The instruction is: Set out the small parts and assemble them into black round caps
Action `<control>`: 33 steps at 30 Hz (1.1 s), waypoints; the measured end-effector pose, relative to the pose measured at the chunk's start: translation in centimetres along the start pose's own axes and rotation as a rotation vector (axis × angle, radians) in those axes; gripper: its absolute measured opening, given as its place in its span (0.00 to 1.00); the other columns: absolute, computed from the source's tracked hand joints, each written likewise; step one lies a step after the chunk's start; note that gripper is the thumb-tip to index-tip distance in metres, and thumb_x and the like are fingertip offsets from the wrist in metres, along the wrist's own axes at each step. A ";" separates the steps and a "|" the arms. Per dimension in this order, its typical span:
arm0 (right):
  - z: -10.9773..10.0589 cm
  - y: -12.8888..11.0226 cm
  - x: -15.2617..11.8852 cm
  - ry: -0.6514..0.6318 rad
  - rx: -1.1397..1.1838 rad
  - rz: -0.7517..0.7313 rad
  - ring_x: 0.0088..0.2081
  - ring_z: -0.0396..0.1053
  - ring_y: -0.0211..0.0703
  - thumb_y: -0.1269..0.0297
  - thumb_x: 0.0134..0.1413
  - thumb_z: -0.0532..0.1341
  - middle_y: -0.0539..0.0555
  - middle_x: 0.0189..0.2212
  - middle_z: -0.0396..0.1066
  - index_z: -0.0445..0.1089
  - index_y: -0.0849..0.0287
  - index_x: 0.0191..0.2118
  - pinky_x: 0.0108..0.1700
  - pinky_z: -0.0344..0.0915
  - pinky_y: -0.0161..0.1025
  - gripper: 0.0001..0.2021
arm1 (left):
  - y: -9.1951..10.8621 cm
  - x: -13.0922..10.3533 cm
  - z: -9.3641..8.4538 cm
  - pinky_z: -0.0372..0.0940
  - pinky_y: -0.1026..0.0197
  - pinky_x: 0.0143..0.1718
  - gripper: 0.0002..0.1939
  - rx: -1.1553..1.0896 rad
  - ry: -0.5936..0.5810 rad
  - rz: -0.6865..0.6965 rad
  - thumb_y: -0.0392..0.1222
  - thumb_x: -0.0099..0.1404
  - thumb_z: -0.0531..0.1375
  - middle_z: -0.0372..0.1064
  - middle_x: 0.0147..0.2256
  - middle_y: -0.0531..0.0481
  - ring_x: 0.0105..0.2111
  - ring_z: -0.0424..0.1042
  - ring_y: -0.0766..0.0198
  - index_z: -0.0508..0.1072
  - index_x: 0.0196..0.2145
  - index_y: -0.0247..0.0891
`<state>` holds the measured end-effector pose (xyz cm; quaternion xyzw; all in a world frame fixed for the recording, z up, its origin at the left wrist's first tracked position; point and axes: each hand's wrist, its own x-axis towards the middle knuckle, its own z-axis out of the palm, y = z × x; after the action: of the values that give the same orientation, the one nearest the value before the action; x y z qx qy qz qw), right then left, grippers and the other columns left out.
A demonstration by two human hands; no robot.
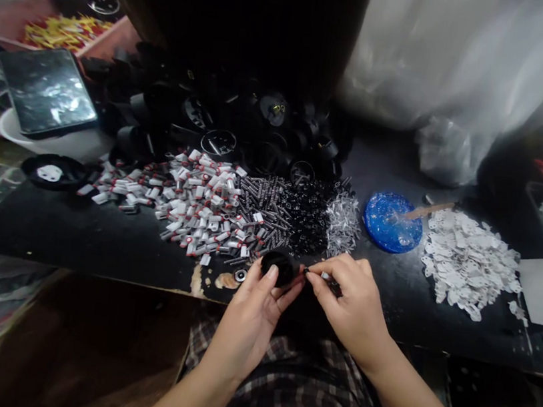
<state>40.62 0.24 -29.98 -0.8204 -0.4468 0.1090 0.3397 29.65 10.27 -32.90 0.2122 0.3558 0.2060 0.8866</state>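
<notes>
My left hand [260,300] is closed around a round black plastic housing [278,268], its dark hollow side facing up. Just to the right, my right hand [352,296] pinches a small dark part [307,270] against the housing's side; its exact kind is too small to make out. Behind my hands lie heaps of small parts: white pieces with red ends [206,201], metal springs [267,196], little black parts [305,212] and small silvery pieces [343,220]. A metal nut-like ring [240,275] rests near the table edge, by my left hand.
A blue lid with clear grease [390,223] and a wooden stick [429,210] sits right of the heaps, beside a pile of white flat pieces [468,261]. Several black housings [268,152] crowd the back. At left are a white bowl [23,135] and a pink bin [117,40].
</notes>
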 end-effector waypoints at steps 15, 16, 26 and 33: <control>-1.5 -1.7 0.4 0.067 0.152 -0.116 0.35 0.69 0.39 0.66 0.61 0.63 0.50 0.33 0.75 0.72 0.57 0.39 0.40 0.58 0.42 0.02 | -0.3 -0.9 -0.9 0.73 0.63 0.41 0.08 0.053 -0.076 -0.077 0.45 0.63 0.65 0.75 0.45 0.52 0.41 0.75 0.64 0.78 0.42 0.48; -1.5 -1.7 0.3 0.064 0.158 -0.102 0.35 0.69 0.40 0.66 0.62 0.63 0.50 0.32 0.74 0.72 0.57 0.38 0.40 0.58 0.42 0.02 | -0.4 -0.9 -1.0 0.73 0.64 0.41 0.08 0.072 -0.070 -0.080 0.45 0.63 0.65 0.75 0.45 0.52 0.41 0.74 0.64 0.78 0.42 0.49; -2.6 -1.8 0.0 -0.244 0.571 0.203 0.32 0.67 0.36 0.62 0.58 0.65 0.47 0.29 0.68 0.68 0.56 0.32 0.36 0.63 0.34 0.07 | 0.8 -0.5 -1.6 0.71 0.66 0.33 0.12 0.187 -0.241 -0.247 0.49 0.57 0.69 0.73 0.34 0.50 0.33 0.72 0.63 0.80 0.38 0.44; -1.9 -2.0 -0.8 -0.008 0.263 0.005 0.36 0.69 0.39 0.66 0.61 0.63 0.49 0.32 0.73 0.71 0.55 0.37 0.41 0.60 0.40 0.01 | 1.0 0.1 -2.0 0.69 0.68 0.33 0.10 0.209 -0.247 -0.184 0.48 0.61 0.67 0.74 0.36 0.50 0.34 0.73 0.65 0.79 0.40 0.44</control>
<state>39.79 -0.55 -27.35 -0.7695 -0.4281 0.1708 0.4421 28.07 11.56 -33.70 0.2933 0.2813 0.0586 0.9118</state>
